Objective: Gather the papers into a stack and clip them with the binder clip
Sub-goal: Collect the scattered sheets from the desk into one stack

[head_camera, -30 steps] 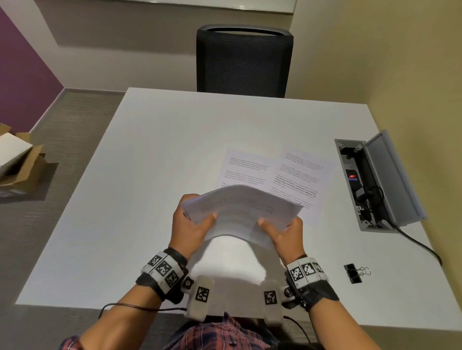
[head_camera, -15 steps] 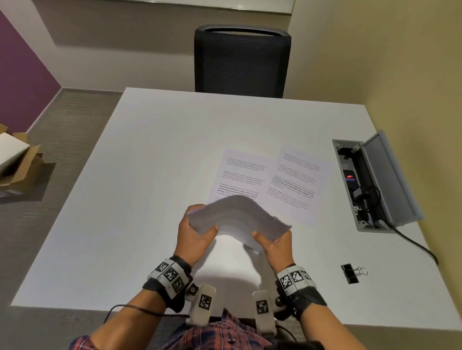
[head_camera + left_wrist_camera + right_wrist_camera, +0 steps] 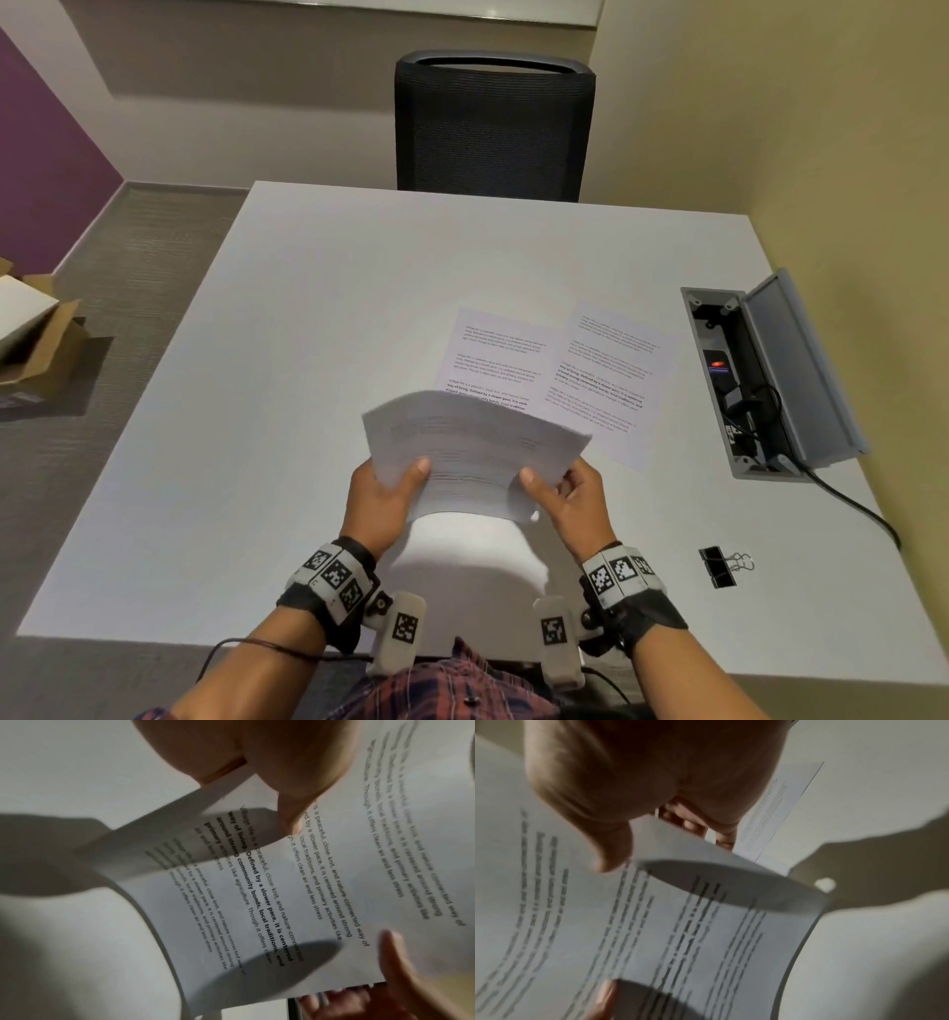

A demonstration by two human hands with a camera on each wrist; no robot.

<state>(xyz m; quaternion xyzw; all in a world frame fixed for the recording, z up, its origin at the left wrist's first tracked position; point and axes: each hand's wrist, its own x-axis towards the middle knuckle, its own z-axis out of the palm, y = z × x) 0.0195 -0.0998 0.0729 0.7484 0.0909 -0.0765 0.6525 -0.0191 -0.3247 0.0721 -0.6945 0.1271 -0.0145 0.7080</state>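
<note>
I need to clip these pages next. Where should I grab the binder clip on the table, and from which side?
Take the binder clip by its wire handles, which point right toward the table's edge, coming in from the right with the right hand. The black body lies flat, with its mouth facing left, so squeezing the handles should open it toward the stack of papers.

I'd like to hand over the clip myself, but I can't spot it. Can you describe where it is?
Start at the white table and go to its right side, where a grey cable box stands open. Nearer the person than that box, right of the right hand, lies the binder clip. It is small and black with wire handles, the only dark thing lying loose there.
</note>
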